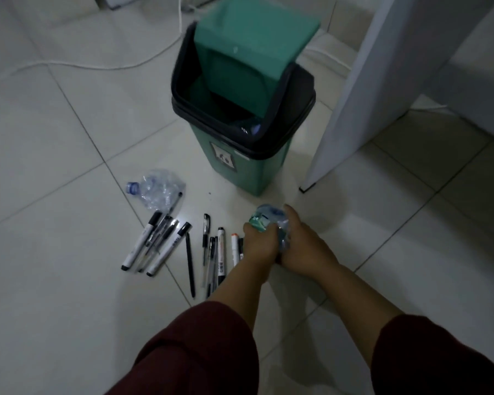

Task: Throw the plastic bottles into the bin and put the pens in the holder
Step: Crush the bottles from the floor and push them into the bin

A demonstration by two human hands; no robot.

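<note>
A green bin (248, 172) with a black rim stands on the tiled floor, its green swing lid (254, 47) tipped open. Just in front of it, my left hand (258, 242) and my right hand (303, 246) together squeeze a crumpled plastic bottle with a green label (264, 218). A second crushed clear bottle with a blue cap (157, 188) lies on the floor to the left. Several pens and markers (166, 242) lie spread on the tiles between that bottle and my hands. No pen holder is in view.
A white cabinet or furniture panel (368, 89) stands right of the bin, its lower corner close to my hands. A white cable (97, 65) runs across the floor behind the bin. My dark red sleeves (200, 352) fill the bottom of the view.
</note>
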